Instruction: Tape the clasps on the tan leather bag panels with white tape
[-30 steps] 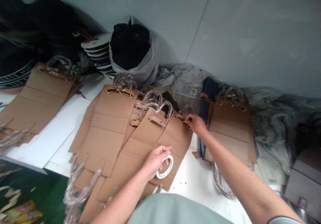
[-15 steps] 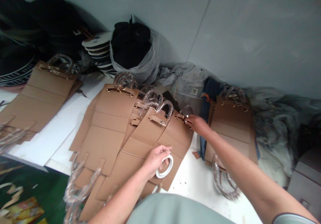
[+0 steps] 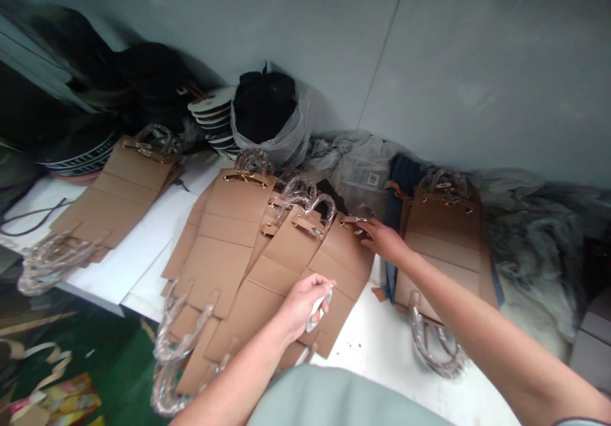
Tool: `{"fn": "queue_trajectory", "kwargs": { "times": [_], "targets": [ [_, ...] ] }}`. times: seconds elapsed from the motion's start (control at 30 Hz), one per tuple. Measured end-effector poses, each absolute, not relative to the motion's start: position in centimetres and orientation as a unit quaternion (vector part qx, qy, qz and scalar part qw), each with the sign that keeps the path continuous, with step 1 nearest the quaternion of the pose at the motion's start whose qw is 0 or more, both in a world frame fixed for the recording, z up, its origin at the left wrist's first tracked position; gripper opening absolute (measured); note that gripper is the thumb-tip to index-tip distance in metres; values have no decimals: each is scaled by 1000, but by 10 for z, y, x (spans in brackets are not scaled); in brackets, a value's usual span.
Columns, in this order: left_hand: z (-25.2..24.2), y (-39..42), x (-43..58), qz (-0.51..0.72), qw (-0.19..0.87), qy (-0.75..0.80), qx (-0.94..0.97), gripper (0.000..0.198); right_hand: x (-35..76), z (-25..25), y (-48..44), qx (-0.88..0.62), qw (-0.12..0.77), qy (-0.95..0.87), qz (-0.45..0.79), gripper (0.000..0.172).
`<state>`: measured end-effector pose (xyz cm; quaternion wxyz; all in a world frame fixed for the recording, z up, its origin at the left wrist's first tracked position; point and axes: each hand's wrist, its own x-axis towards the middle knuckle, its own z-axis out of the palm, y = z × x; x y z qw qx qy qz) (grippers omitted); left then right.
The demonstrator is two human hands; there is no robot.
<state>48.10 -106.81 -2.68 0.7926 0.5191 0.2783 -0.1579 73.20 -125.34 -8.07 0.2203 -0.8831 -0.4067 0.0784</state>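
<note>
Left hand (image 3: 303, 305) now has the white tape roll (image 3: 316, 316) turned almost edge-on compared with a moment ago, so it sits mostly behind the closed fingers, gripped, with only a sliver showing just past the fingertips. Right hand (image 3: 382, 239) reaches ahead, fingers curled and touching the gold clasp (image 3: 352, 221) at the top of a tan leather bag panel (image 3: 340, 267); whether they actually pinch it, can't tell. That panel lies right under and between both hands. A clear ring handle (image 3: 321, 208) sits just left of the right fingers. More panels lie beside it on either side, on a white board (image 3: 143, 260), with a black bundle in a plastic bag (image 3: 265, 117) well beyond the fingers.
</note>
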Motion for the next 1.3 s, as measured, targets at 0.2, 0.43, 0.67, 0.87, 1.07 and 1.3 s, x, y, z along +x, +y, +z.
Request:
{"fn": "queue_trajectory", "kwargs": {
  "times": [0.2, 0.43, 0.67, 0.87, 1.07, 1.3],
  "targets": [
    [6, -1078, 465, -92, 735, 246, 625, 27, 632, -29, -1254, -801, 486, -332, 109, 14],
    [9, -1091, 445, -48, 702, 204, 681, 25, 528, -7, -1239, -732, 599, -245, 214, 15],
    [17, -1095, 427, 0, 671, 212, 710, 23, 505, 2, -1238, -763, 594, -208, 148, 20],
    [17, -1092, 420, 7, 703, 193, 684, 25, 499, 1, -1236, -696, 648, -169, 259, 22],
    [15, -1092, 417, 19, 722, 182, 667, 22, 492, 2, -1229, -627, 702, -131, 311, 23],
    [9, -1092, 420, 7, 739, 174, 651, 26, 488, -2, -1226, -615, 724, -110, 293, 18]
  ]
}}
